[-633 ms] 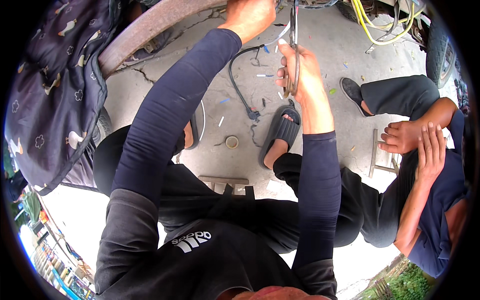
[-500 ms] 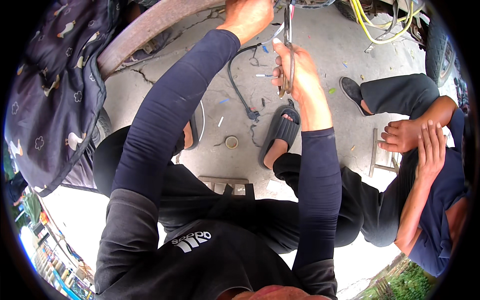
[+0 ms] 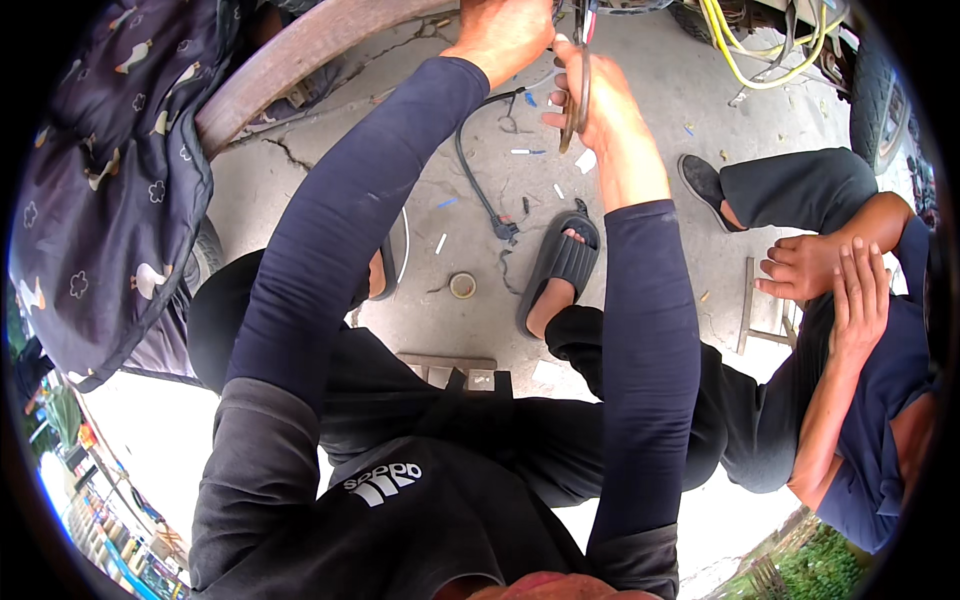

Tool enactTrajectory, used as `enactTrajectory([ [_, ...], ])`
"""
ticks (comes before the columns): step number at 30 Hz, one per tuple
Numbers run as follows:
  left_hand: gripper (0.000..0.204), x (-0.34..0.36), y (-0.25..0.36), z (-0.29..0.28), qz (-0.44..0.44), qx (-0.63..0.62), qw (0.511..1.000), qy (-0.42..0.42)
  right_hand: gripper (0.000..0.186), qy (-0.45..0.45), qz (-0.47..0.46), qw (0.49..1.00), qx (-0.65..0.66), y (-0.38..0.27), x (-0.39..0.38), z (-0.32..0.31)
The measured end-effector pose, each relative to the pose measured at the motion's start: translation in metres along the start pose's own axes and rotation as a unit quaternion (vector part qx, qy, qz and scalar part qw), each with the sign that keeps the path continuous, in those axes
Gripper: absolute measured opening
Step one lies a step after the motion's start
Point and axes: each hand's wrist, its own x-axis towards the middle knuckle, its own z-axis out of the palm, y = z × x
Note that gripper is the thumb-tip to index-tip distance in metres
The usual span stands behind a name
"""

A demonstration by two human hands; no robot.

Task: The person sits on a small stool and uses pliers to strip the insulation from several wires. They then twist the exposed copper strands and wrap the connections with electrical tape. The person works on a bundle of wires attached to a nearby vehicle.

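Grey concrete floor (image 3: 710, 110) stretches beneath two people at close quarters, with a dark, bird-patterned cover (image 3: 110, 190) draped at left and a curved brown bar (image 3: 300, 60) arching across the upper left. At right, a co-worker (image 3: 860, 430) in navy sits close by, one hand laid over the other forearm. Black cable (image 3: 468, 168) curls along the ground, its thick end near a dark ridged sandal (image 3: 560, 265).

Above it work the wearer's bare hands. The left hand (image 3: 505, 30) reaches to the upper edge of view, its fingertips out of sight; whether it grips anything cannot be told. Just beside it, the right hand (image 3: 608, 100) wraps the looped handles of what appear to be scissors (image 3: 584, 90), held near the top edge, blades pointing away from the body and partly cut off.

The metal looks stiff and tough, likely light enough for one hand, though the smooth loops could turn in a damp palm. The handles seem the place to take hold, with skin kept clear of the blades.

Below, a small tape ring (image 3: 463, 285) and slim white scraps (image 3: 440, 243) dot the concrete.
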Motion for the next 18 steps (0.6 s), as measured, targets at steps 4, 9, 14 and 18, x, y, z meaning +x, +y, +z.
enactTrajectory([
  [4, 0.026, -0.004, -0.002, -0.009, -0.021, -0.020, 0.998, -0.049, 0.050, 0.007, 0.005, 0.999, -0.038, -0.011, 0.016, 0.003],
  [9, 0.024, -0.011, -0.011, 0.005, 0.060, 0.028, 0.997, 0.048, 0.046, 0.027, 0.027, 0.993, -0.111, -0.015, 0.011, 0.004],
  [14, 0.025, -0.010, -0.006, 0.003, 0.008, 0.003, 1.000, -0.015, 0.046, 0.040, 0.019, 0.983, -0.178, -0.008, 0.010, 0.002],
  [18, 0.026, -0.009, -0.002, 0.006, 0.033, 0.018, 0.999, 0.024, 0.048, 0.094, -0.054, 0.964, -0.244, 0.006, 0.021, -0.002],
])
